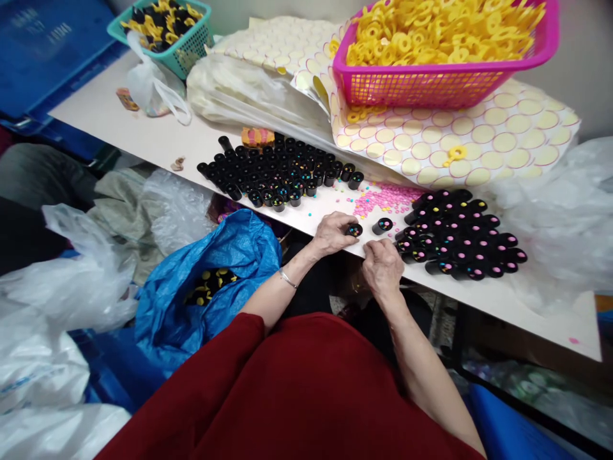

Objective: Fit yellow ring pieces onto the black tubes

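Observation:
My left hand (pixel 334 234) is closed around a small black cup (pixel 354 230) with colored bits inside, at the table's front edge. My right hand (pixel 383 262) is curled beside it, fingertips pinched together; whatever they may hold is hidden. Just beyond both hands another black cup (pixel 382 226) stands alone, a pink piece showing in its top. Behind it lie scattered pink candy-like pellets (pixel 383 199). To the right, several black cups (pixel 460 233) stand packed together, most topped with a pink pellet. On the left is a larger group of black cups (pixel 272 167), some holding colored bits.
A pink basket (pixel 431 89) of yellow ring pieces sits on dotted sheeting (pixel 507 134) at the back. A teal basket (pixel 184 54) stands far left, near a white plastic bag (pixel 153 83). Below the table's left side is a blue sack (pixel 163 287) with black and yellow pieces.

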The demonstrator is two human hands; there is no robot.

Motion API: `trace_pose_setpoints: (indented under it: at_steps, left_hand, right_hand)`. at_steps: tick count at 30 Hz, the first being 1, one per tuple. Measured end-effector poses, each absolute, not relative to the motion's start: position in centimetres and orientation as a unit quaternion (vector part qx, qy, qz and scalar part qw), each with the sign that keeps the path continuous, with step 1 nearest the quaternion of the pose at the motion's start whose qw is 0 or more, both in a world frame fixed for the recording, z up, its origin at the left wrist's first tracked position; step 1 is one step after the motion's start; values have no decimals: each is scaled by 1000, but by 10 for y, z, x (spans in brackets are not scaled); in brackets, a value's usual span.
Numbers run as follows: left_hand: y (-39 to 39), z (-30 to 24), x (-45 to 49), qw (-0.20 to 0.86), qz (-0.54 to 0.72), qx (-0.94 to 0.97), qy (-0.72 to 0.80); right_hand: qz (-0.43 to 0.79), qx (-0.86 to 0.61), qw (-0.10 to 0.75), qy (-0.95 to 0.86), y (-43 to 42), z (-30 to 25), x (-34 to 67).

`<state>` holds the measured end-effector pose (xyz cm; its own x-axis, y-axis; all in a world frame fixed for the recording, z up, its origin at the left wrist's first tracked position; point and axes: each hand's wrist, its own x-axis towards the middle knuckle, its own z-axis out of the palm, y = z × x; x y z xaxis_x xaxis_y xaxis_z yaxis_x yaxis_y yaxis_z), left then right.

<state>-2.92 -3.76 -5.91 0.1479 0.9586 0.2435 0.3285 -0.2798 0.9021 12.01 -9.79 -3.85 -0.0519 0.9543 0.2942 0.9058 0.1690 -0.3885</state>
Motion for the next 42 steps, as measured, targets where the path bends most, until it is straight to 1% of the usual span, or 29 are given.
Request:
trace_pose_setpoints:
  at_steps: [4,9,11,15,17,20,24,34,42]
  left_hand:
    - [-38,-60,-29,371,432,660,491]
    - [-37,-58,-29,312,395,698,510]
    - [-38,-55,-29,289,377,714,514]
    - [-39,-51,-28,261,348,740,513]
    - [-39,-51,-28,253,340,746,513]
    - [-39,-53,-27,246,338,747,517]
    - [-39,-55,-27,241,326,754,516]
    - [-41,-53,-27,228,341,762,500]
    - [-40,-52,-28,242,352,763,486]
  right_hand:
    - [44,-627,266,-731,-100,-41,121]
    - [29,-633,253,-731,-100,-43,119]
    - [37,-629,287,-721,-98,-42,118]
    - [72,-594,407,-690,-89,-34,117]
    - [89,-571,415,-703,-82,-28,115]
    - [96,-551,372,-741,-71,-20,113]
    - [66,-555,295,-775,-63,-14,111]
    - [16,-577,152,-802,-60,-1,105]
    - [-61,-490,99,-864,-59,5,103]
